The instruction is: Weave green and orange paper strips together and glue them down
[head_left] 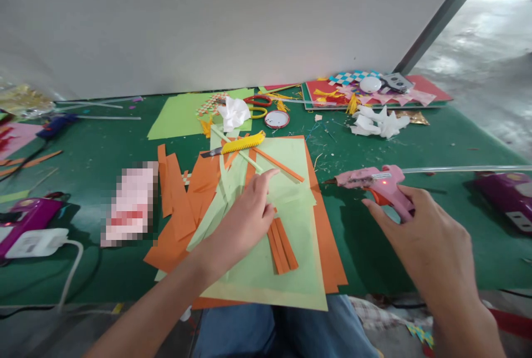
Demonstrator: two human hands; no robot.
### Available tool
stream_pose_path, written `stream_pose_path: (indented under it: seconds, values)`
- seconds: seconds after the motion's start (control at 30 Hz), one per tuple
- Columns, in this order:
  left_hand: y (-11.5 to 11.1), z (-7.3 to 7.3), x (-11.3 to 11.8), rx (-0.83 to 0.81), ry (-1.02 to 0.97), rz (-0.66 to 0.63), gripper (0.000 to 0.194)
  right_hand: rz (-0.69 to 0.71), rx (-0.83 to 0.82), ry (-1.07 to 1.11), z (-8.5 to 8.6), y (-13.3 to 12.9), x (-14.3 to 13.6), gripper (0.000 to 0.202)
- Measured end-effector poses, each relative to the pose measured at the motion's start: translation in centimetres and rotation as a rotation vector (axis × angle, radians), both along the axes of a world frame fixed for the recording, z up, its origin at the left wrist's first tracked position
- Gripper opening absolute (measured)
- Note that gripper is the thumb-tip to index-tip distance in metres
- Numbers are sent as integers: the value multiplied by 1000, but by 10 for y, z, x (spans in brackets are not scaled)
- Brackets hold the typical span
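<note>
My right hand (432, 236) is wrapped round the handle of a pink hot glue gun (384, 178), its nozzle aimed left. A clear glue stick (461, 169) runs out of the gun's back. My left hand (251, 208) is over a light green paper sheet (266, 286), index finger stretched out and thumb apart from it; its other fingers are hidden. Close by its thumb, several orange paper strips (283, 244) lie side by side on the sheet. Above the hand rests a yellow utility knife (243, 143) with its blade out.
Orange paper (332, 247) lies under the green sheet. Scissors (258, 111), crumpled tissue (233, 114) and a round lid (276, 119) are toward the wall (208, 25). Purple power strips (33, 219) flank the work, with a white cable (75, 258) at left.
</note>
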State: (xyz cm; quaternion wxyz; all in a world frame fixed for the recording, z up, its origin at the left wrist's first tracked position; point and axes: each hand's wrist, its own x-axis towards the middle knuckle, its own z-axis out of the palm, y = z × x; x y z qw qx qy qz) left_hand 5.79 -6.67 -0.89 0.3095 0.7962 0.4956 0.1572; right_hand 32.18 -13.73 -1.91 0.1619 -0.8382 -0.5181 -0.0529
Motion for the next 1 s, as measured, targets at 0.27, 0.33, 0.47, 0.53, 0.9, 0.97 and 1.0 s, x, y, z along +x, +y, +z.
stream_pose_path:
  seconds: [0.27, 0.33, 0.47, 0.53, 0.9, 0.97, 1.0]
  values:
    - [-2, 4, 4, 20, 65, 8, 59, -28, -42, 35, -4, 2, 1, 55]
    - [-1, 4, 4, 16, 57, 25, 58, -31, -50, 37, -5, 1, 1, 54]
    - [-3, 2, 8, 45, 92, 37, 61, -40, -64, 36, -5, 1, 1, 54]
    - [-4, 2, 10, 66, 99, 41, 60, -45, -76, 40, -6, 2, 1, 54]
    - [2, 4, -8, 2, -44, 90, 47, -62, -79, 21, -9, 3, 1, 53]
    - [-3, 2, -13, 78, 30, 99, 45, -45, -58, -3, -12, 3, 2, 52]
    - [-6, 2, -15, 128, 73, 86, 45, -32, -43, -17, -14, 3, 2, 52]
